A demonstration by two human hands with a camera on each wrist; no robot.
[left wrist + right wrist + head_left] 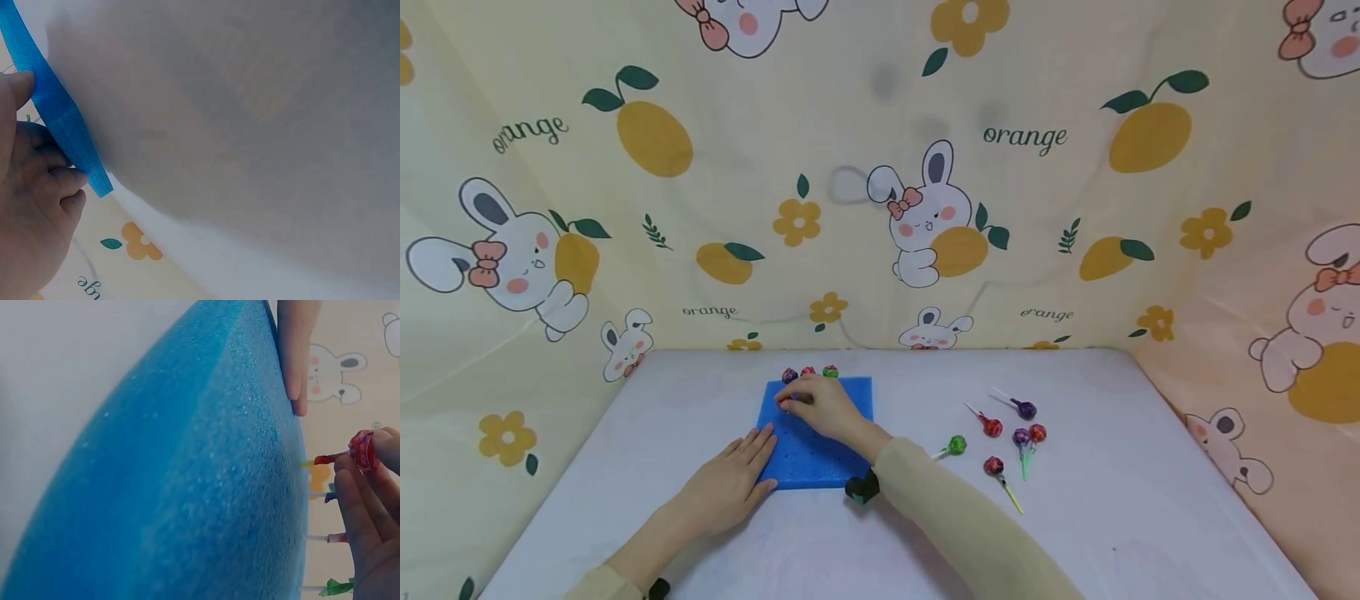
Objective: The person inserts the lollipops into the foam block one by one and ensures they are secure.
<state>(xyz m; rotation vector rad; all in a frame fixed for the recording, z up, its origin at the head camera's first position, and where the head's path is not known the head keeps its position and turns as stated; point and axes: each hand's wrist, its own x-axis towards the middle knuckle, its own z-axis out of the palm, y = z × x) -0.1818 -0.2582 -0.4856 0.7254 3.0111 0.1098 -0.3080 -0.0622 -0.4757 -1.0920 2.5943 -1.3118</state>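
Firstly, my right hand (826,408) pinches the round head of a red-wrapped lollipop (362,450) between thumb and fingers, above a flat blue foam block (808,460). The lollipop's yellow stick points down from my grasp, its lower end at the foam's surface; I cannot tell how deep, if at all, it has entered.

My left hand (730,485) grasps nothing: its fingers are extended, the tips resting against the foam's left edge, thumb spread toward the near corner. Small holes dot the foam between my two hands.

Just beyond my right fingertips, at the foam's far edge, three wrapped lollipops stand upright in a row: a dark purple one (789,375), a red one (807,372) and a green one (830,371). The right wrist view confirms their sticks rising from the block.

Well to the right of my right fingers, loose lollipops lie on a white-covered table (1112,517). Nearest is a green-wrapped one (957,445), its stick partly hidden by my beige sleeve (955,508). Further right lie a red one (992,427) and a deep purple one (1026,409), both with white sticks; a violet one (1021,436) just beside a red-orange one (1037,432); and, nearer my body, a dark red one (993,465) with a yellow stick. Beyond everything hangs a cream curtain (1037,217) printed with rabbits and oranges.
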